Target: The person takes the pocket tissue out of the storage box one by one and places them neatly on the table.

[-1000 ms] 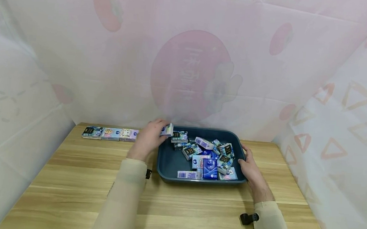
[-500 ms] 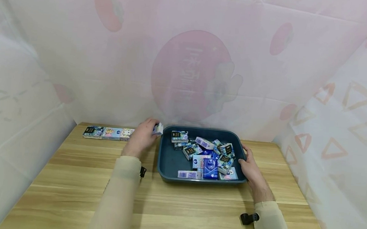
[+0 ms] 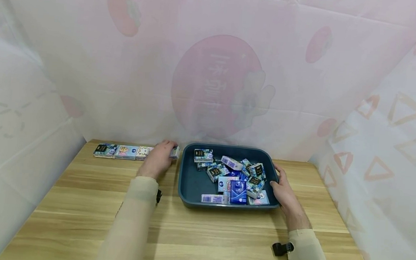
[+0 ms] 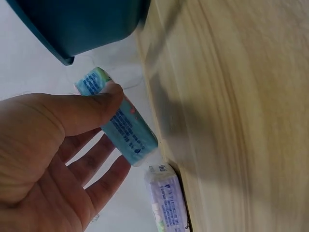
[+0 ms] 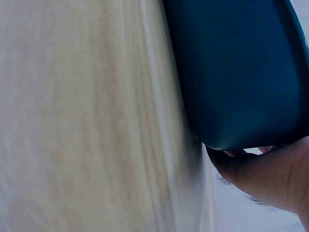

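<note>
My left hand (image 3: 157,158) pinches a light blue pocket tissue pack (image 4: 129,128) between thumb and fingers, just left of the tray. In the head view, most of that pack hides behind the hand. A lavender tissue pack (image 4: 168,200) lies beside it on the table, at the end of a row with a light blue pack (image 3: 126,152) and a dark floral pack (image 3: 105,149). My right hand (image 3: 287,192) grips the right rim of the dark teal tray (image 3: 191,192). Several tissue packs lie jumbled inside, among them a blue one (image 3: 238,192) and a dark floral one (image 3: 203,155).
The wooden table (image 3: 201,237) extends in front of the tray. A pale printed cloth (image 3: 143,82) hangs behind its back edge and along both sides. The tray and the row of packs lie along the back edge.
My left hand has carried the tissue pack leftward from above the tray's left edge, then lowered it toward the row's right end. My right hand and the tray stay in place.
</note>
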{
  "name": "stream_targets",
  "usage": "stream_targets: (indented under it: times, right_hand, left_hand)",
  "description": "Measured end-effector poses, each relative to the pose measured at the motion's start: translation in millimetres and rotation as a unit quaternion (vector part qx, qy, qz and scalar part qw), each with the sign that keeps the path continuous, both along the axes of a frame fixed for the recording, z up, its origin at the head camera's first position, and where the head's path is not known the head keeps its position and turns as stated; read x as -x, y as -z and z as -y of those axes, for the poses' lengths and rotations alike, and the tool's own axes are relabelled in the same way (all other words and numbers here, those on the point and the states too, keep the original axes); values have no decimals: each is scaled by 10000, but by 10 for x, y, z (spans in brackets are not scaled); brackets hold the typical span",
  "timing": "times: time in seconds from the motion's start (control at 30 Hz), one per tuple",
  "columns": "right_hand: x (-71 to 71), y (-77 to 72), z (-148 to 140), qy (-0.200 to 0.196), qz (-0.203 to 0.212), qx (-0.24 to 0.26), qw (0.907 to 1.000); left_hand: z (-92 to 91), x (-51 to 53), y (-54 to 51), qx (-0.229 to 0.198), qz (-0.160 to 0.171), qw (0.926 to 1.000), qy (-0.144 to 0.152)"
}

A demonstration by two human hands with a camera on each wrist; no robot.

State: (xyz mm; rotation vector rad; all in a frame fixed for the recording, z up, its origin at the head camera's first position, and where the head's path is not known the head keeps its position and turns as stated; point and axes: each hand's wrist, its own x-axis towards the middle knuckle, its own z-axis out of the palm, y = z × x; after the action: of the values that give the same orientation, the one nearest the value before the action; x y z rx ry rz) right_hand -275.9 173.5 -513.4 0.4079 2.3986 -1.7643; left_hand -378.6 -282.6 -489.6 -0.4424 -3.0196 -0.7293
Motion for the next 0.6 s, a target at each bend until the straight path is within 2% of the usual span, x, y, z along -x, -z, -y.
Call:
stream_targets:
  times: [0.17, 0.37, 0.53, 0.6]
  right_hand:
    - [4, 5, 1, -15, -12, 8, 10000]
    - [-13, -5, 10, 6, -2, -39, 10000]
    - [-9, -6, 12, 18, -5, -37, 10000]
    - [2, -1, 6, 19, 8, -28, 10000]
  left_hand:
    - [33, 28, 47, 94, -76, 9999, 86]
    - [24, 1, 106, 312, -165, 9993, 85]
    - [-70, -38, 100, 746, -157, 9968, 240]
    - [-69, 66, 278, 799, -218, 9960, 344]
